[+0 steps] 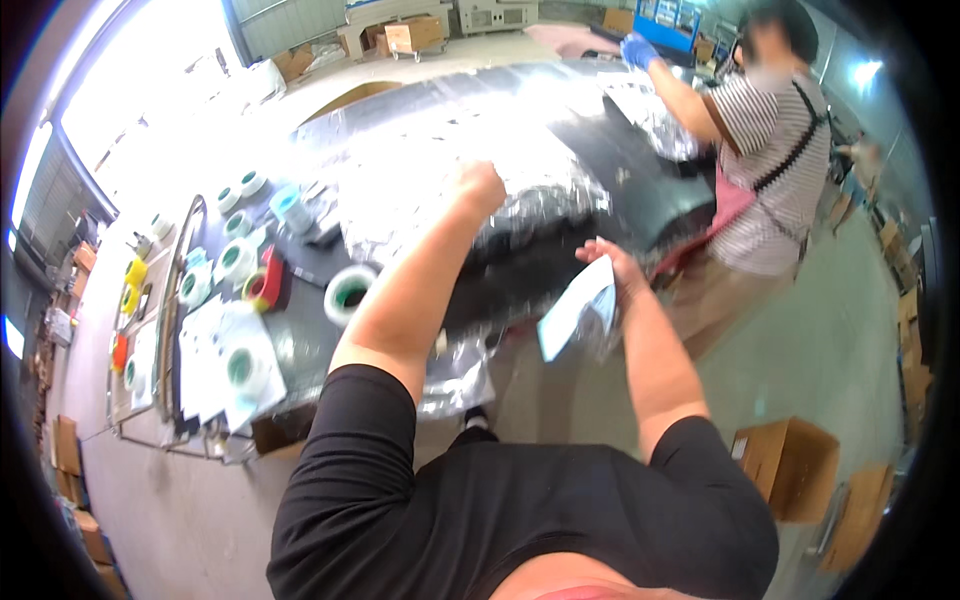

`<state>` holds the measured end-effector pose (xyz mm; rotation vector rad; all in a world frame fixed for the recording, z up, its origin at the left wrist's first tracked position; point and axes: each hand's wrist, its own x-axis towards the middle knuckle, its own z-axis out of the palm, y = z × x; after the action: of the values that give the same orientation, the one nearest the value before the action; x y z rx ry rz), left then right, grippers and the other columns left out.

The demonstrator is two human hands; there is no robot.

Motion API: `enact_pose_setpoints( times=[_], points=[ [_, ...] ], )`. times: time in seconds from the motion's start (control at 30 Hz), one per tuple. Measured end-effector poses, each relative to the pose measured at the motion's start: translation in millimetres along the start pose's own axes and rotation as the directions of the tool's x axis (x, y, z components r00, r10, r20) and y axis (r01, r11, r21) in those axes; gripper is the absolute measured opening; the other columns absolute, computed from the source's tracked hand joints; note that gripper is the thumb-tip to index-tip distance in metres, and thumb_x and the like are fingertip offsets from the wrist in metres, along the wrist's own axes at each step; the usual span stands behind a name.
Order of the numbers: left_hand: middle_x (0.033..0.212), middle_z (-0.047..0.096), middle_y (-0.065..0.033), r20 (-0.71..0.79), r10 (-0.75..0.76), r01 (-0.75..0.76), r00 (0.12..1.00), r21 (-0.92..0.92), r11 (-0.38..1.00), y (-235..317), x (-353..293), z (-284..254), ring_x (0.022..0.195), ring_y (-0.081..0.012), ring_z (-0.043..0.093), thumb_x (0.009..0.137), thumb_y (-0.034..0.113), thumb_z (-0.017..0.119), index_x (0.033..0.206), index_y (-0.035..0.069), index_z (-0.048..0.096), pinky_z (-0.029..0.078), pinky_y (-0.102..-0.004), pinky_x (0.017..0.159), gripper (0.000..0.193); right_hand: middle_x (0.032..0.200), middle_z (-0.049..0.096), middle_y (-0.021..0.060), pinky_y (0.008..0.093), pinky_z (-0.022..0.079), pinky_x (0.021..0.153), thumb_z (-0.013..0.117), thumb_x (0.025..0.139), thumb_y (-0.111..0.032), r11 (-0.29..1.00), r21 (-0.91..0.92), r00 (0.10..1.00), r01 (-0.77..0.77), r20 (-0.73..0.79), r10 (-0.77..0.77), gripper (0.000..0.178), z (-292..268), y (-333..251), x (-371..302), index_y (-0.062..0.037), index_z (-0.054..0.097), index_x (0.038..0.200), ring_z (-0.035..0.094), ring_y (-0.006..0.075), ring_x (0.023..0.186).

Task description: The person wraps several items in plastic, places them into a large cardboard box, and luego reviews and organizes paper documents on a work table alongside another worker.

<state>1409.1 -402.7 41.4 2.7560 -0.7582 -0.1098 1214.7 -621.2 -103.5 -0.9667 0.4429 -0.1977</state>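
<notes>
Left hand (482, 186): closed, pressing silver film (450, 170) draped over big dark panel (600, 150) mid-desk. Keep your pressure flat, smooth outward to avoid creases. Right hand (612, 268): gripping one pale blue-white sheet (575, 308) at near panel edge. Tape rolls (348, 292) on left of desk: about nine. Co-worker (775, 140) opposite: one, blue glove (636, 50).
</notes>
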Motion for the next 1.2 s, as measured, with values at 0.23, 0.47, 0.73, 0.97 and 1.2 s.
enact_pose_setpoints(
  times=[0.23, 0.47, 0.73, 0.97, 1.2],
  points=[
    [0.15, 0.044, -0.0032, 0.06, -0.024, 0.019, 0.998, 0.083, 0.996, -75.5, 135.6, 100.1, 0.144, -0.0233, 0.031, 0.09, 0.029, 0.053, 0.128, 0.01, 0.063, 0.027, -0.0436, 0.115, 0.044, 0.047, 0.046, -0.0018, 0.0268, 0.025, 0.035, 0.054, 0.086, -0.072, 0.911, 0.361, 0.962, -0.201, -0.105, 0.254, 0.064, 41.1, -11.7, 126.3, -0.0164, 0.049, 0.054, 0.032, 0.0124, 0.034],
    [0.129, 0.06, -0.004, -0.062, 0.089, -0.091, 0.994, -0.022, 0.996, -96.7, 171.8, 104.2, 0.129, -0.0258, 0.045, 0.08, 0.023, 0.062, 0.108, 0.012, 0.071, 0.035, -0.0387, 0.111, 0.032, 0.122, 0.062, 0.0093, 0.0405, 0.045, 0.1, 0.069, 0.088, -0.042, 0.98, 0.174, 0.988, -0.096, 0.137, 0.072, 0.06, 24.0, -11.2, 185.9, -0.0073, 0.053, 0.134, 0.057, 0.0263, 0.116],
    [0.133, 0.057, -0.0057, -0.255, 0.052, -0.069, 0.966, -0.058, 0.996, -96.6, 150.1, 114.8, 0.137, -0.0318, 0.039, 0.079, 0.022, 0.067, 0.108, 0.009, 0.065, 0.033, -0.0402, 0.114, 0.032, 0.111, 0.064, 0.0066, 0.0347, 0.051, 0.088, 0.071, 0.084, -0.018, 0.976, 0.059, 0.903, -0.211, 0.394, 0.171, 0.043, -21.3, -37.5, 283.7, -0.0037, 0.059, 0.123, 0.061, 0.0196, 0.102],
    [0.137, 0.049, -0.0144, -0.321, 0.057, -0.05, 0.945, 0.03, 0.998, -89.4, 147.2, 143.2, 0.139, -0.0336, 0.033, 0.084, 0.026, 0.061, 0.136, 0.009, 0.051, 0.026, -0.0432, 0.117, 0.056, 0.094, 0.07, 0.006, 0.0289, 0.051, 0.076, 0.067, 0.081, -0.007, 0.811, -0.48, 0.687, 0.334, 0.713, 0.139, 0.026, 94.7, -96.4, 279.4, -0.0019, 0.068, 0.106, 0.063, 0.014, 0.092],
    [0.146, 0.043, -0.012, -0.363, -0.176, 0.062, 0.915, -0.303, 0.951, -95.8, 79.6, 158.8, 0.139, -0.0313, 0.033, 0.089, 0.054, 0.051, 0.14, 0.012, 0.048, 0.019, -0.0479, 0.118, 0.067, 0.112, 0.069, 0.0171, 0.0399, 0.055, 0.079, 0.065, 0.069, -0.015, 0.581, -0.247, 0.135, 0.775, 0.964, 0.23, 0.034, 196.5, -122.2, 262.7, -0.0085, 0.074, 0.102, 0.07, 0.0268, 0.091]
  ],
)
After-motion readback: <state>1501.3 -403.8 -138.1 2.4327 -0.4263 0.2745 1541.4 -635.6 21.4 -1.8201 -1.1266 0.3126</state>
